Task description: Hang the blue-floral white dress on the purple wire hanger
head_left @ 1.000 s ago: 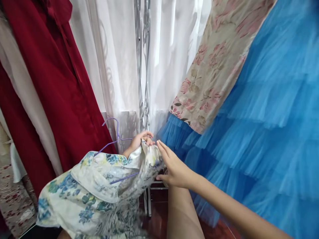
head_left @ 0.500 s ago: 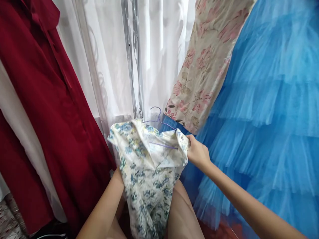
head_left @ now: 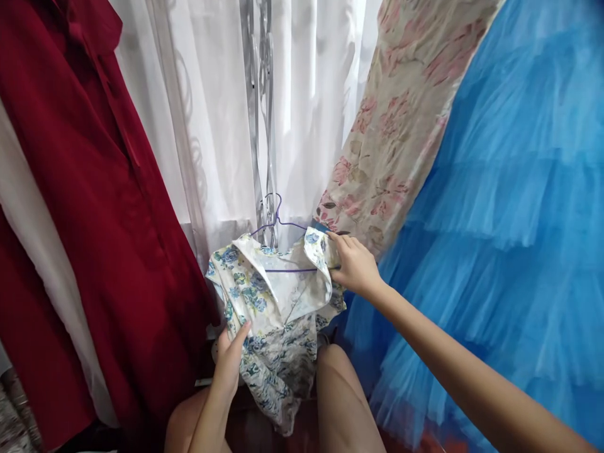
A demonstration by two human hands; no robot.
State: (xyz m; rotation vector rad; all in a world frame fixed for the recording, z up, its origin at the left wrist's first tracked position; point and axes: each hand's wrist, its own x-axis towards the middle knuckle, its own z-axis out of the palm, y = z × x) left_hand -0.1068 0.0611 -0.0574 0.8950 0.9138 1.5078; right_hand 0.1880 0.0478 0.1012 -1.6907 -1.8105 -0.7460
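A white dress with a blue and yellow floral print (head_left: 283,343) hangs on a thin purple hanger (head_left: 278,220) in front of me. The hanger's hook sticks up above the neckline, and its lower bar shows across the open neck. My right hand (head_left: 355,261) is closed on the dress at the right shoulder. My left hand (head_left: 231,352) grips the left side of the bodice, thumb in front and the other fingers mostly hidden behind the cloth. The lower end of the dress dangles between my knees.
A dark red garment (head_left: 108,220) hangs at the left. White curtains (head_left: 306,94) with silvery ribbons (head_left: 257,126) are straight ahead. To the right hang a beige garment with pink flowers (head_left: 377,145) and a tiered blue tulle dress (head_left: 495,251).
My left hand has come out from behind the dress and holds its front side. My right hand has shifted left and up slightly at the shoulder. The hanger now sits more upright and centred.
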